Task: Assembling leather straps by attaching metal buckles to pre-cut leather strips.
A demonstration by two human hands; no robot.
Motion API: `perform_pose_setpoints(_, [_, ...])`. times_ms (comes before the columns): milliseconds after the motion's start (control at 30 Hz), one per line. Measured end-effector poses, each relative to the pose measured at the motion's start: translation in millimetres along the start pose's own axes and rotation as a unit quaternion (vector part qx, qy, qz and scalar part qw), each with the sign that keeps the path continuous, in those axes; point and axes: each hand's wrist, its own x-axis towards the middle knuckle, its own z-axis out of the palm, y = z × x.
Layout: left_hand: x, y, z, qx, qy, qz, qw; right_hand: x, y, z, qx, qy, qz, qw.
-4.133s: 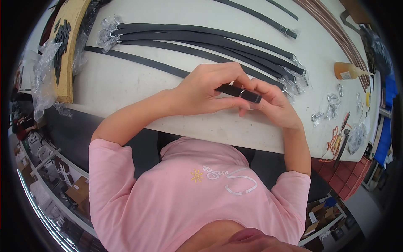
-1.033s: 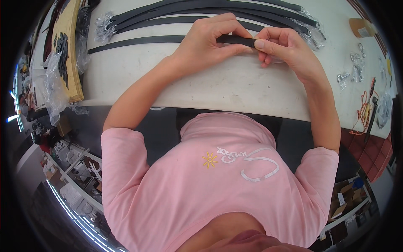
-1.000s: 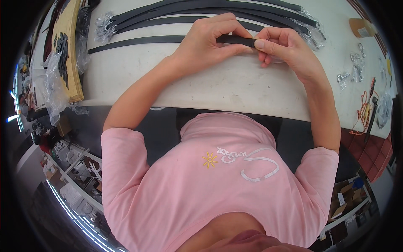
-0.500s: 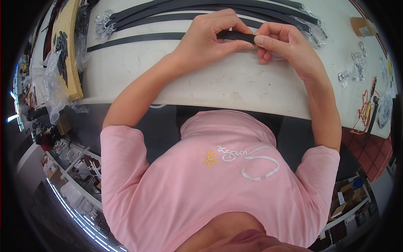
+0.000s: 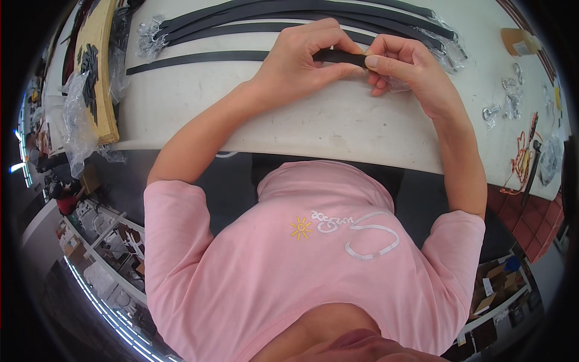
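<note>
A black strap [image 5: 341, 57] spans the gap between the left hand [image 5: 295, 57] and right hand [image 5: 416, 67], the fingers of both pinching it over the pale tabletop [image 5: 289, 130]. Beyond lie more black straps [image 5: 241, 16]; a brown bottle [image 5: 517, 42] is farther right.

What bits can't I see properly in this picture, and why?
Head view: the right end of the held black strap, hidden by the right hand.
Head view: whether it joins the strap lying to the left; the left hand covers that part.
Head view: all of the topmost strap; the upper edge cuts it off.
Head view: what the small black pieces are; they're too small.
</note>
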Motion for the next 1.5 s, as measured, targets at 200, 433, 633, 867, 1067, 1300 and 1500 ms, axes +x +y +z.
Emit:
perform_pose_setpoints(200, [-1.5,1.8,1.8,0.021,0.011,0.02,1.0,0.6,0.1,1.1,0.003,0.0,-0.01,1.0])
perform_pose_setpoints(433, [-7.8,7.0,3.7,0.054,0.007,0.038,0.998,-1.4,-2.5,5.6,0.045,-0.013,0.003,0.999])
perform_pose_setpoints(633, [-6.7,3.5,-2.0,0.002,-0.006,0.011,1.0,-5.5,-9.3,2.6,0.033,-0.03,0.043,0.998])
perform_pose_setpoints(867, [-6.7,2.5,-6.0,-0.019,-0.023,-0.004,1.0,-6.1,-12.5,1.2,0.024,-0.037,0.066,0.997])
perform_pose_setpoints(1067, [-5.4,1.0,-10.4,-0.044,-0.041,-0.005,0.998,-4.0,-9.8,-3.3,0.023,-0.047,0.076,0.996])
perform_pose_setpoints(1300, [-4.0,0.0,-11.7,-0.067,-0.057,-0.036,0.995,-4.1,-10.2,-3.1,0.017,-0.043,0.065,0.997])
perform_pose_setpoints(1500, [-6.1,-1.2,-10.0,-0.072,-0.062,-0.06,0.994,-5.6,-10.5,-0.8,-0.004,-0.039,0.053,0.998])
